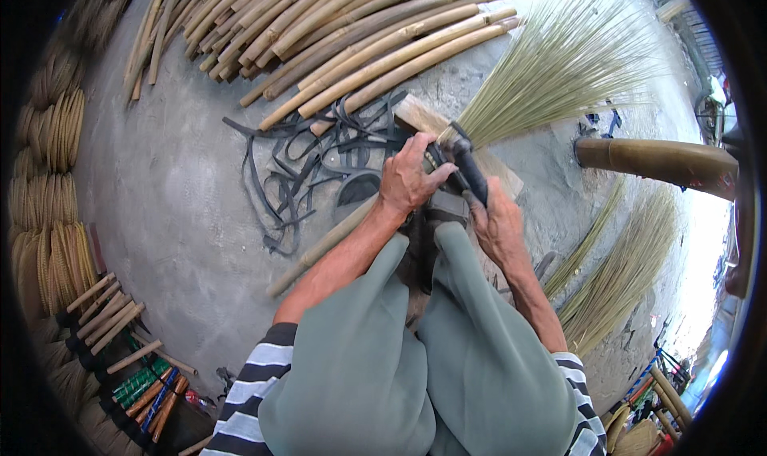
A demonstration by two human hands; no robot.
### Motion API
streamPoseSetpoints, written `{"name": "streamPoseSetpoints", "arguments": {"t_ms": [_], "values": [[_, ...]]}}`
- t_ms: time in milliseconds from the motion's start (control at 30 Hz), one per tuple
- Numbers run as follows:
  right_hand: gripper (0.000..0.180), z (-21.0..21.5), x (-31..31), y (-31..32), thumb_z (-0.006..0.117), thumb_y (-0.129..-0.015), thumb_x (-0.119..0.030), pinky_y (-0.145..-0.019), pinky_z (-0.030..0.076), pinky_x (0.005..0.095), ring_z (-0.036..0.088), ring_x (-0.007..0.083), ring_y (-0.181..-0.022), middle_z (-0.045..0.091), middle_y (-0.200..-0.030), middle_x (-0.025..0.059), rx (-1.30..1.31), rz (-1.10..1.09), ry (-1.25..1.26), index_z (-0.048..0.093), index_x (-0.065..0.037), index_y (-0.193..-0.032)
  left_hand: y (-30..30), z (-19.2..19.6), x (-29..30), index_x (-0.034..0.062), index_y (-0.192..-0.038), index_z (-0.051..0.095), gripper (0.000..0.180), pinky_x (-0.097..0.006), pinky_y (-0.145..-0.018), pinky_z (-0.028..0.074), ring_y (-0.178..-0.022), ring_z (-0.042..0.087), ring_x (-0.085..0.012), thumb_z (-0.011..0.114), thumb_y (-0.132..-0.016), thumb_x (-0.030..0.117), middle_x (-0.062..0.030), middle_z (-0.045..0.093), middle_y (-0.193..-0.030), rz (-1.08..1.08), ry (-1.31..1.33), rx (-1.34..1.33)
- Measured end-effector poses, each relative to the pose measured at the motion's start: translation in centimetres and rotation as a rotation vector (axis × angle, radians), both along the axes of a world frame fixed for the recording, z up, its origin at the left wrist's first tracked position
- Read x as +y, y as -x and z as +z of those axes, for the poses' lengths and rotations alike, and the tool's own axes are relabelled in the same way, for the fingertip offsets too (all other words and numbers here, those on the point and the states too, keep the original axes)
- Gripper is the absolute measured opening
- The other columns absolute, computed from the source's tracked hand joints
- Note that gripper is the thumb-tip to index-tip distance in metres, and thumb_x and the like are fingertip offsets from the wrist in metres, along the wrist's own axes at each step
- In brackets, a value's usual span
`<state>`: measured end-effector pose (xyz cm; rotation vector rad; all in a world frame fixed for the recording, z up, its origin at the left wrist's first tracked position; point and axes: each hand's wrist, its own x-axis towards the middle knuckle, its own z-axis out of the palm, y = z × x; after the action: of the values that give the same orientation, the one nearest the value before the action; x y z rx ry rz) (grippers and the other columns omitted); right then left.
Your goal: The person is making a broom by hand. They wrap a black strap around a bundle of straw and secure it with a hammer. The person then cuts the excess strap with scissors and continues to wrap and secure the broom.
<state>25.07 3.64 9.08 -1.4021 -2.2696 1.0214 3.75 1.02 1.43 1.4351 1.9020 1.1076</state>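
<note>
My left hand (406, 176) is closed around the black-bound neck of a grass broom. Its pale green bristles (551, 73) fan out to the far right, and a bamboo stick (319, 252) slants out from under my left forearm. My right hand (501, 220) grips the black-wrapped handle of what looks like a hammer (471, 172). Its head lies against the base of the bristles, close to my left thumb. Beneath the broom neck is a wooden block (423, 114). My fingers hide much of the binding.
Black rubber strips (300, 168) lie tangled left of my hands. A big stack of bamboo poles (319, 37) is beyond them. Loose grass bundles (623, 272) lie at right, below a thick bamboo post (655, 164). Bundled brooms (52, 200) line the left edge.
</note>
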Motion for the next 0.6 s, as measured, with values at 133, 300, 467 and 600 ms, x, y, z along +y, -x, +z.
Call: {"name": "streamPoseSetpoints", "arguments": {"t_ms": [133,300,467,600], "values": [[0.029,1.4,-1.5,-0.4,0.072,-0.107,-0.021,-0.08,0.058,0.0528,0.075,0.0492,-0.094,0.074,-0.104,0.027,0.228,-0.012,-0.138,0.06,-0.004,-0.127,-0.2,-0.1,0.0,0.0095,-0.137,0.062,0.062,-0.056,-0.09,0.061,-0.11,0.074,-0.0488,0.09,-0.088,0.036,-0.0205,0.074,-0.124,0.008,0.012,-0.029],[0.028,0.4,0.4,1.0,0.073,-0.107,-0.017,-0.078,0.058,0.0547,0.075,0.05,-0.095,0.072,-0.101,0.0283,-0.15,0.022,0.076,0.06,-0.003,-0.127,-0.3,-0.2,-0.1,0.0068,-0.138,0.061,0.062,-0.056,-0.093,0.06,-0.116,0.072,-0.05,0.088,-0.087,0.029,-0.0224,0.074,-0.127,-0.005,-0.013,-0.004],[0.028,1.8,-0.7,0.5,0.074,-0.106,-0.018,-0.076,0.058,0.0537,0.073,0.0521,-0.095,0.072,-0.104,0.028,0.164,0.007,-0.079,0.062,-0.005,-0.128,-0.5,0.0,-0.3,0.0108,-0.143,0.058,0.067,-0.061,-0.091,0.061,-0.111,0.073,-0.0523,0.089,-0.091,0.041,-0.0213,0.072,-0.132,0.002,0.079,0.009],[0.03,0.3,-0.4,0.6,0.074,-0.105,-0.02,-0.077,0.057,0.0542,0.073,0.0537,-0.097,0.073,-0.104,0.0291,0.007,0.032,-0.103,0.059,-0.005,-0.126,-0.4,0.2,-0.2,0.007,-0.143,0.058,0.068,-0.055,-0.092,0.061,-0.114,0.074,-0.0497,0.091,-0.087,0.029,-0.0244,0.075,-0.126,-0.004,0.003,-0.008]]}}
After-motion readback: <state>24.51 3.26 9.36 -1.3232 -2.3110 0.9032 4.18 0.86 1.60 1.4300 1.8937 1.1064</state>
